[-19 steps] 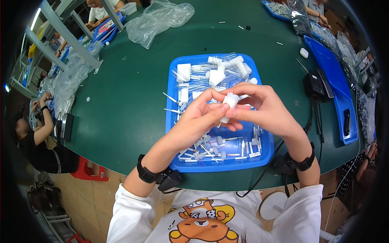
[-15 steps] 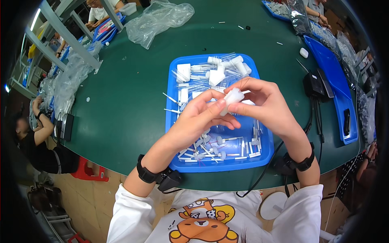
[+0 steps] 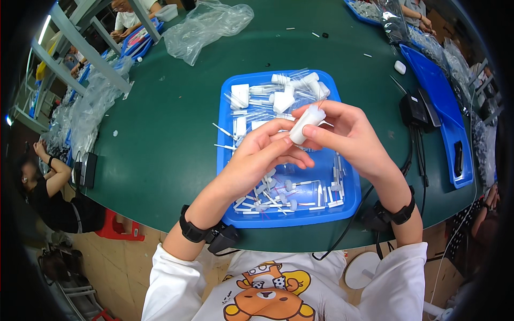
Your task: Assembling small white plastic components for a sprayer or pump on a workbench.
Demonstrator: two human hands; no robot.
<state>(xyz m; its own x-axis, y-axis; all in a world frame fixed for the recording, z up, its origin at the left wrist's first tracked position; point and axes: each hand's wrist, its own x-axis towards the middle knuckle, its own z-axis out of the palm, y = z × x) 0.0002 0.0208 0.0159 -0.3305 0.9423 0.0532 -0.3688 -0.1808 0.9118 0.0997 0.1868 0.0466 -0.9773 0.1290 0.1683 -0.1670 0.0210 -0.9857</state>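
Both my hands meet above a blue tray (image 3: 227, 160) on the green table (image 3: 160, 117). A small white plastic tube (image 3: 306, 123) is pinched between them: my right hand (image 3: 348, 139) grips its upper end and my left hand (image 3: 262, 158) holds its lower end with thumb and fingertips. The tube is tilted, its top toward the far right. In the tray lie several white tubes, caps and thin clear sticks (image 3: 278, 93), with more small parts (image 3: 289, 195) at the near end.
Crumpled clear plastic bags (image 3: 206, 24) lie at the far side of the table and along its left edge (image 3: 88, 107). A second blue tray (image 3: 439, 101) and a black device with cables (image 3: 415, 109) sit at the right. Other people work at the left and far edges.
The white tube has been lifted a little and tilted more upright between my fingers. My right hand has shifted slightly away from me; the tray's contents are as before.
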